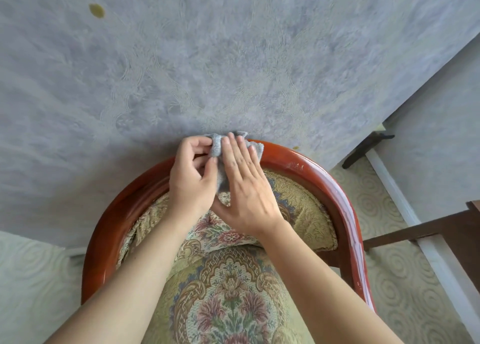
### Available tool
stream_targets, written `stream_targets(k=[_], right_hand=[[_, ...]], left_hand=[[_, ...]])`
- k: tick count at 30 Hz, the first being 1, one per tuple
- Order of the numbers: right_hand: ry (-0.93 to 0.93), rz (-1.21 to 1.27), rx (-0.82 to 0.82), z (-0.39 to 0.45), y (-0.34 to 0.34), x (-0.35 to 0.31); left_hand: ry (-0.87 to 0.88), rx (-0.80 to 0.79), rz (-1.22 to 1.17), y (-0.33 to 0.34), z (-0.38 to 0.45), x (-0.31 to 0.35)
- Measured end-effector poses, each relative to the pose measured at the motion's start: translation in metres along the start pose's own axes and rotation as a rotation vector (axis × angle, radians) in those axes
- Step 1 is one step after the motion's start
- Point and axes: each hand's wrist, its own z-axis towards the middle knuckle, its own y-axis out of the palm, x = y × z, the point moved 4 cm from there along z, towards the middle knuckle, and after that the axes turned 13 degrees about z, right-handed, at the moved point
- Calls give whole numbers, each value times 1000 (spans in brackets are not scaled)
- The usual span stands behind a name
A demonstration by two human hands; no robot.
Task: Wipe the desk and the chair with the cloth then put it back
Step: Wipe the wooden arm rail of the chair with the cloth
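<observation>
A chair with a curved red-brown wooden back rail (324, 177) and floral upholstered seat (228, 291) stands against the wall below me. A small grey cloth (217, 146) is bunched on the top middle of the rail. My left hand (192, 177) pinches the cloth's left part between curled fingers and thumb. My right hand (244, 185) lies flat on the cloth with straight fingers, pressing it against the rail. Most of the cloth is hidden under both hands. The desk's dark wooden edge (441, 227) shows at the right.
Pale blue-grey patterned wallpaper (207, 58) fills the view behind the chair. A white skirting board (405, 206) runs along the right wall over swirl-patterned flooring (402, 291). A dark bracket (363, 149) sticks out low on the right.
</observation>
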Motion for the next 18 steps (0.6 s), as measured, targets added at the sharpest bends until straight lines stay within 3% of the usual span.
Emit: stream_targets(k=[3, 6, 10, 12, 13, 15, 18], right_hand=[[25, 71, 67, -8, -19, 13], [156, 204, 270, -24, -44, 28], [583, 545, 854, -58, -100, 61], [663, 546, 1107, -75, -131, 72], [684, 477, 1160, -82, -143, 76], [710, 289, 1078, -89, -149, 80], [688, 132, 604, -81, -117, 88]], left_hand=[[72, -151, -151, 14, 4, 17], [216, -235, -6, 19, 5, 27], [542, -179, 523, 21, 10, 27], [637, -268, 670, 31, 11, 23], [663, -315, 717, 38, 11, 20], [693, -372, 793, 51, 11, 17], [713, -364, 862, 64, 13, 12]])
